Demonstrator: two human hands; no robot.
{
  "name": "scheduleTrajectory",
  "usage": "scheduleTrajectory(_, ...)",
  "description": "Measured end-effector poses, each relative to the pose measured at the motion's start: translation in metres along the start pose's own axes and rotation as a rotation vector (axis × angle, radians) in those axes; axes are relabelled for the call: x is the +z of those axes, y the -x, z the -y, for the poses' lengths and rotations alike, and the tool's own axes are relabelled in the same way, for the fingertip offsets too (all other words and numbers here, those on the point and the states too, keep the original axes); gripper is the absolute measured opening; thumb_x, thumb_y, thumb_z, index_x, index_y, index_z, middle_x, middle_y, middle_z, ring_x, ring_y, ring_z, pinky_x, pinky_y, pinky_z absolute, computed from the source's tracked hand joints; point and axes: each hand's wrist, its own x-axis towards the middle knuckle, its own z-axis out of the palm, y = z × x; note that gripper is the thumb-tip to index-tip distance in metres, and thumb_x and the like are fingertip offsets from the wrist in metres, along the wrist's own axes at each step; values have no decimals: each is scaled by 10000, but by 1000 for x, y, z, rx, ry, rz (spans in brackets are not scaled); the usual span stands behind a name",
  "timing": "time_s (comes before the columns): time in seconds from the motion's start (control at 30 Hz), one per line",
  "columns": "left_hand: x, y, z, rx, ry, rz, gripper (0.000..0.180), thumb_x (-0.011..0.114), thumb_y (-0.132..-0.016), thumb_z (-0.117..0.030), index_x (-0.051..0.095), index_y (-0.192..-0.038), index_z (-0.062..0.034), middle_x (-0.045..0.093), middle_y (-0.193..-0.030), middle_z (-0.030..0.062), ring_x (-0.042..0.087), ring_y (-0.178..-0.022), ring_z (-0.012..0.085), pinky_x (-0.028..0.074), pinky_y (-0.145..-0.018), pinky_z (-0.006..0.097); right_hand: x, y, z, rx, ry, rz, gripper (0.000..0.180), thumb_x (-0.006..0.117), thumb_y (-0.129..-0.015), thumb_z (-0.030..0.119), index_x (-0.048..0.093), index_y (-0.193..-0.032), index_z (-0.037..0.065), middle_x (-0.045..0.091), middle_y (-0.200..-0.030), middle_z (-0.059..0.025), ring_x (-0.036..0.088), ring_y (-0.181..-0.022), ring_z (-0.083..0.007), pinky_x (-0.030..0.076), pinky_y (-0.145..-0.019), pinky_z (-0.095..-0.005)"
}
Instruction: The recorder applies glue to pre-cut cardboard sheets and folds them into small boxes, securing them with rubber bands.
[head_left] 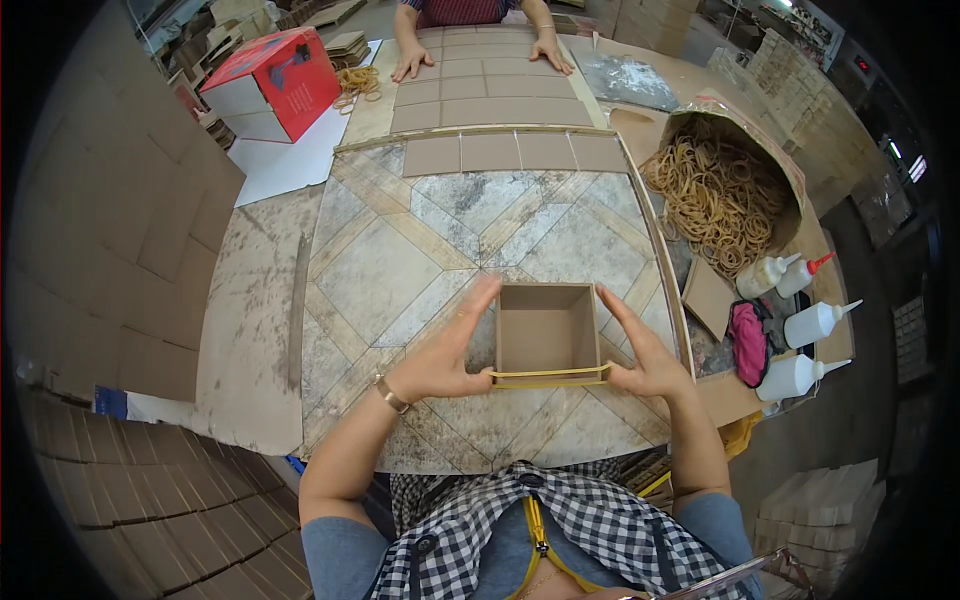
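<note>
A small open-topped brown board box [547,340] sits on the patterned tabletop in front of me, its inner floor and walls showing. My left hand [450,350] is at the box's left side, fingers stretched forward along the wall. On the other side, my right hand [642,350] mirrors it, fingertips by the far right corner. A yellowish rubber band [550,380] is pulled taut across the near side of the box, held at its ends by my two thumbs. Whether the band runs along the other sides is hidden.
Brown board pieces [515,152] line the far strip. Beyond them a co-worker's hands [410,60] rest on more boards [485,85]. At right are a sack of rubber bands [720,190], glue bottles [815,323] and a pink cloth item [748,345]. A red-and-white carton [275,85] stands far left.
</note>
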Motion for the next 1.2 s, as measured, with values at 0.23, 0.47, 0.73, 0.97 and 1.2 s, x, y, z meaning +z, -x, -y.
scheduleTrajectory(0.23, 6, -16, 24, -68, 287, -276, 633, 573, -693, -1, 408, -1304, -16, 566, -1187, 154, 517, -1165, 235, 333, -1063, 370, 21, -28, -35, 13, -288, -213, 475, 454, -730, -14, 538, -1196, -41, 615, -1117, -162, 587, -1056, -230, 432, -952, -328)
scheduleTrajectory(0.47, -2, -47, 60, -243, 502, -151, 301, 580, -731, 64, 605, -1020, -17, 654, -959, 59, 613, -931, 133, 430, -946, 308, 16, -65, -61, 312, -568, -112, 215, 503, -797, -15, 646, -957, -20, 644, -840, -37, 582, -778, -89, 471, -706, -230)
scheduleTrajectory(0.73, -12, -15, 21, 29, 122, -318, 364, 711, -793, -283, 632, -1034, -21, 649, -1011, 115, 602, -970, 287, 444, -881, 417, 23, -12, -58, 203, -707, 60, 971, 716, -749, 534, 287, -1462, 36, 413, -1417, -172, 368, -1339, -295, 306, -1090, -411)
scheduleTrajectory(0.97, 5, 34, -97, -458, -131, -151, 384, 679, -838, -288, 583, -1099, -24, 630, -738, 118, 629, -774, 255, 476, -674, 359, 59, -66, 66, -184, -86, -63, 572, 714, -756, 325, 550, -1187, -14, 538, -1158, -181, 507, -1097, -318, 393, -959, -407)
scheduleTrajectory(1.2, 73, 239, -125, -419, 332, -1218, 311, 636, -865, -70, 556, -1156, 3, 648, -899, 37, 592, -827, 99, 493, -729, 269, 146, -70, 179, -621, -321, 497, 377, 663, -794, 180, 591, -1109, -13, 583, -1136, -198, 534, -1092, -363, 396, -976, -416)
